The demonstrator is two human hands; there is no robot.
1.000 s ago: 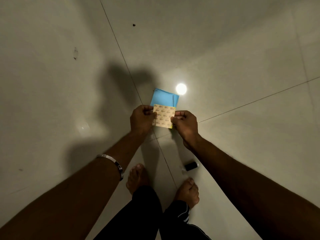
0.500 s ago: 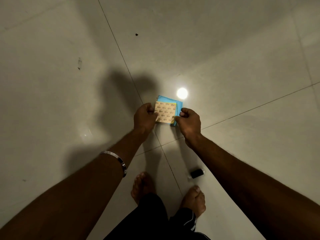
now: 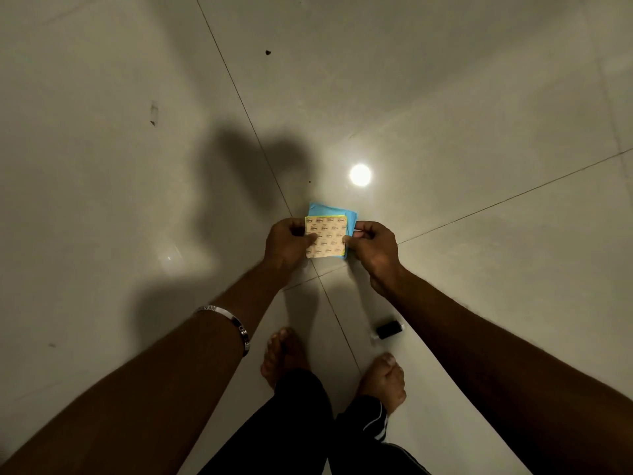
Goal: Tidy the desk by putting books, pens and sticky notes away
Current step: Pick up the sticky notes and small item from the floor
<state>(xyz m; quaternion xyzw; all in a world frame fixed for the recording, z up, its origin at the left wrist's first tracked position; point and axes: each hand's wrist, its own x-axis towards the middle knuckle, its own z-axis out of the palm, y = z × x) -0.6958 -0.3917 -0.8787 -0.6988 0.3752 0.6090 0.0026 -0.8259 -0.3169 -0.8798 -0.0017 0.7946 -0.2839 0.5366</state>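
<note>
A pale tiled floor (image 3: 479, 114) fills the frame. At centre, the left hand (image 3: 286, 243) and right hand (image 3: 375, 250) pinch opposite edges of a stack of sticky notes (image 3: 325, 236), tan printed backing up, blue sheets behind. A small black object (image 3: 388, 329) lies lower right.

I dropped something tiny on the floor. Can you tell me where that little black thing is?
Look at the pale tiled floor near the person's bare feet. Just ahead of the right foot, beneath the right forearm, lies the little black thing. It alone is dark and lying loose; the sticky notes are held.
</note>
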